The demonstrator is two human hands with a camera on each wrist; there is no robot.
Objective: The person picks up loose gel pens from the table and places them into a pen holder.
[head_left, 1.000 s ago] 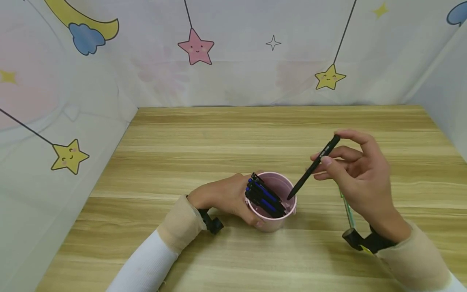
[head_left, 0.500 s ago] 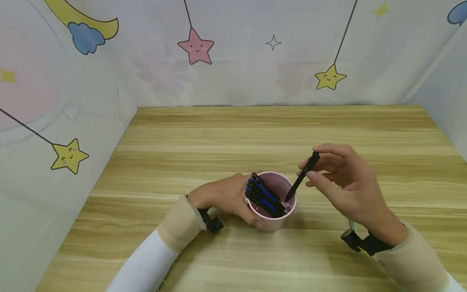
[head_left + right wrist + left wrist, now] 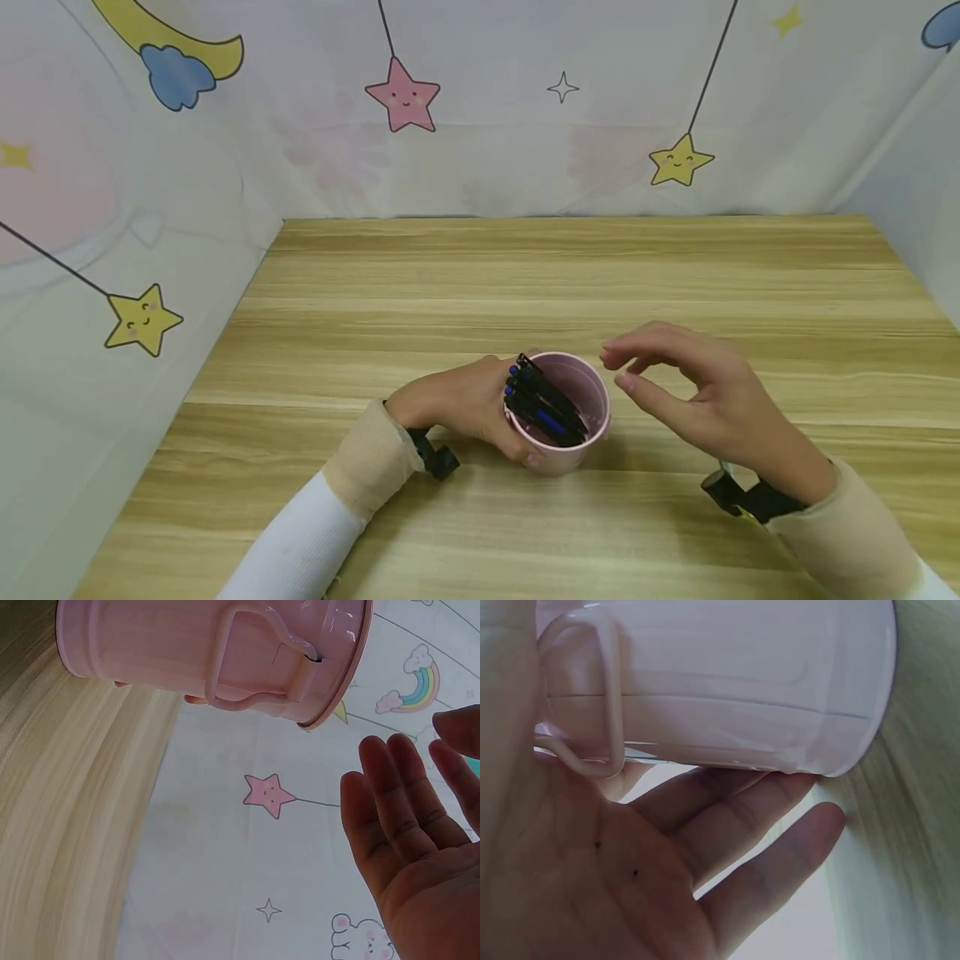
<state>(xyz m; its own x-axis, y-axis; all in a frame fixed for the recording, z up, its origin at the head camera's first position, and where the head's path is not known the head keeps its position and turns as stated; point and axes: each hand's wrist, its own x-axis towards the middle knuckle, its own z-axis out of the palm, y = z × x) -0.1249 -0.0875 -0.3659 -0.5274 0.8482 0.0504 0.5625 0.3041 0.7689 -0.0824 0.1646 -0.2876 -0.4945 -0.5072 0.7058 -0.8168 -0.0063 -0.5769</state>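
A small pink bucket (image 3: 557, 463) stands upright on the wooden table. My left hand (image 3: 467, 402) grips it from the left, thumb along the near side and the other fingers going behind it. Inside, several black and blue pens (image 3: 546, 407) lean together toward the left of the rim. To the right of the bucket, my right hand (image 3: 693, 385) hovers with thumb and fingers apart, holding nothing, its fingertips close to the rim. In the left wrist view the bucket's wall and folded loop handle (image 3: 613, 697) show above my palm.
The wood-grain table (image 3: 420, 292) runs back to a white curtain (image 3: 495, 175) printed with stars. A thin greenish strip (image 3: 725, 468) shows behind the right wrist, mostly hidden. Each wrist wears a black camera mount (image 3: 765, 497).
The black pen in my right hand has gone down into the bucket and been let go. That hand moved left and lower, toward the rim. The left hand and bucket stayed put.
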